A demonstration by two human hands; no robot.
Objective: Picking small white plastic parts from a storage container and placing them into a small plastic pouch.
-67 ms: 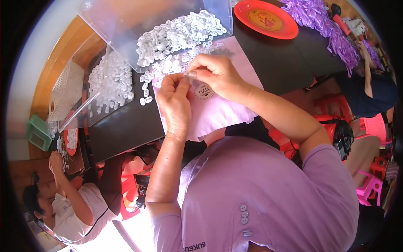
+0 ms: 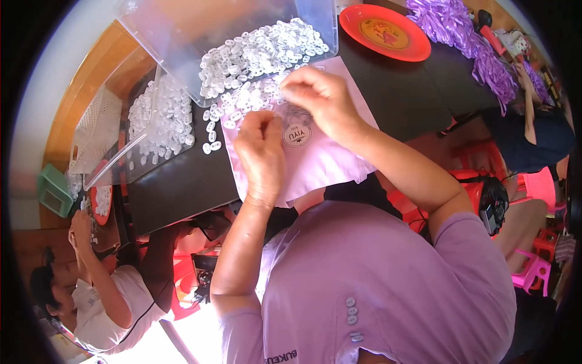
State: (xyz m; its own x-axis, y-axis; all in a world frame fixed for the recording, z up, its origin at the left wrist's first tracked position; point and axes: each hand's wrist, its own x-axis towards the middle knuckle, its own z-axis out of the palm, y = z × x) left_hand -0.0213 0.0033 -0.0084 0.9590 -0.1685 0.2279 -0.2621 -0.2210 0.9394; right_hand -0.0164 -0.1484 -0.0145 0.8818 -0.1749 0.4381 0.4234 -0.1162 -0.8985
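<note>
Over a pink cloth [image 2: 321, 158] my two hands are a little apart. My left hand [image 2: 260, 151] is closed, its fingertips pressed together; whatever they pinch is too small or hidden to name. Further to the right and higher, my right hand [image 2: 324, 100] has its fingers curled together near a heap of small white oval pieces [image 2: 254, 97] with dark marks. Its fingertips are slightly smeared, and I cannot make out what they hold. Between the hands, a clump of thin grey strands [image 2: 297, 115] lies on the cloth, just above a round printed badge [image 2: 297, 134].
A clear plastic bin [image 2: 330, 36] of white pieces stands beyond the cloth, with another clear bin [image 2: 159, 148] at left. A red plate [image 2: 418, 45] and purple ribbons [image 2: 442, 27] lie at far right. One co-worker [image 2: 115, 297] sits at left, another [image 2: 524, 136] at right.
My hands have parted: the right has moved up toward the white pieces, the left slightly right and down. The grey strands show more now. The left co-worker's hands have shifted slightly.
</note>
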